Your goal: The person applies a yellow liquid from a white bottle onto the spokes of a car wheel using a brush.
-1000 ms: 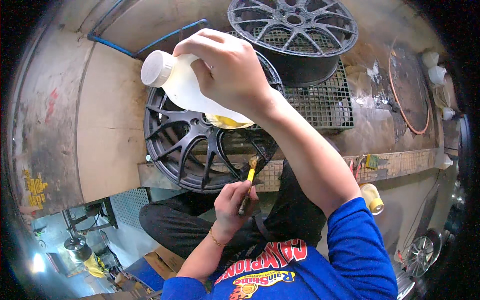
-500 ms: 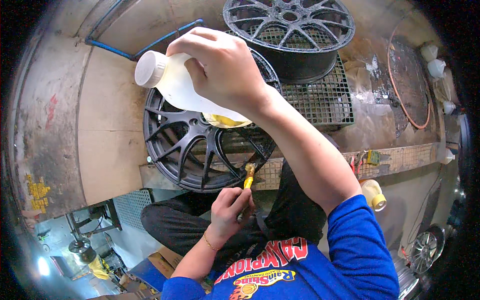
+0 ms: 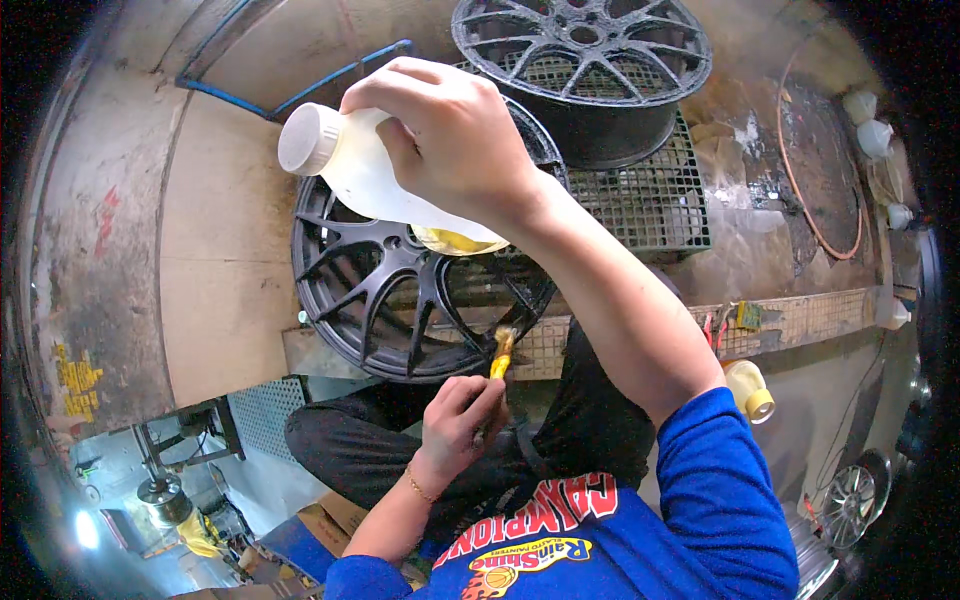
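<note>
My right hand (image 3: 455, 135) is closed around a translucent white plastic bottle (image 3: 375, 180) with a white cap, held tilted above a dark wheel rim (image 3: 400, 260). Yellow shows at the bottle's lower end; whether that is an opening or a label I cannot tell. Low in the middle, my left hand (image 3: 462, 412) pinches the yellow handle of a paintbrush (image 3: 502, 357). The light bristles touch or nearly touch the rim's near edge. The bottle and my right arm hide part of this spoked rim.
Farther back, a second rim with a wet-looking, speckled face (image 3: 585, 60) stands on a black plastic grid crate (image 3: 650, 200). A cream bottle (image 3: 748, 390) sits to the right of my arm. An orange hose (image 3: 800, 200) curves along the stained surface. Blue piping (image 3: 230, 98) runs at the left.
Little differs. The whole view has shifted slightly, and both hands keep their holds on the bottle and the paintbrush over the same rim.
</note>
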`<state>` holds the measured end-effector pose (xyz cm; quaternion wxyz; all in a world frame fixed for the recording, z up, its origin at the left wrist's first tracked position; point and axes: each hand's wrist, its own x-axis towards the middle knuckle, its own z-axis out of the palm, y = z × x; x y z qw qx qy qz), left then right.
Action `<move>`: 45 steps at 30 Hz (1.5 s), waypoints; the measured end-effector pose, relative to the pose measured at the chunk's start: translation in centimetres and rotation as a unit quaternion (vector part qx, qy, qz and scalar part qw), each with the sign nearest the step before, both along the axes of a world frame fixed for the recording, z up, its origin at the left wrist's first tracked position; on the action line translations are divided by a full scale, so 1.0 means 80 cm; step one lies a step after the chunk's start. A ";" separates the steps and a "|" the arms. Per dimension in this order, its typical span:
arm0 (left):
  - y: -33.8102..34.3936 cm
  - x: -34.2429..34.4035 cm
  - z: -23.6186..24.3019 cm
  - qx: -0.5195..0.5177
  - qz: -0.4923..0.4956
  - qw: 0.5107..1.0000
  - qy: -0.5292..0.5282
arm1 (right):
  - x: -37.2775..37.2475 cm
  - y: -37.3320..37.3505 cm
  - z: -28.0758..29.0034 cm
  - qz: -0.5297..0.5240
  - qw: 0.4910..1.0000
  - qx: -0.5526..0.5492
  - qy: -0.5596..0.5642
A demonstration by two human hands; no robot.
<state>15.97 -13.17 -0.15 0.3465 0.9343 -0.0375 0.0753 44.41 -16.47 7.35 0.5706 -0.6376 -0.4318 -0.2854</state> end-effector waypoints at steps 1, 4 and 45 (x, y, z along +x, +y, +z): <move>-0.003 0.002 -0.001 -0.030 0.016 0.999 0.013 | -0.001 0.001 0.001 0.002 1.000 -0.006 0.001; -0.014 0.022 -0.002 0.006 0.009 0.999 -0.049 | -0.003 0.001 0.001 0.006 1.000 -0.014 0.006; 0.059 -0.013 0.036 -0.002 -0.027 0.996 0.081 | -0.005 0.005 0.001 0.025 1.000 -0.011 0.013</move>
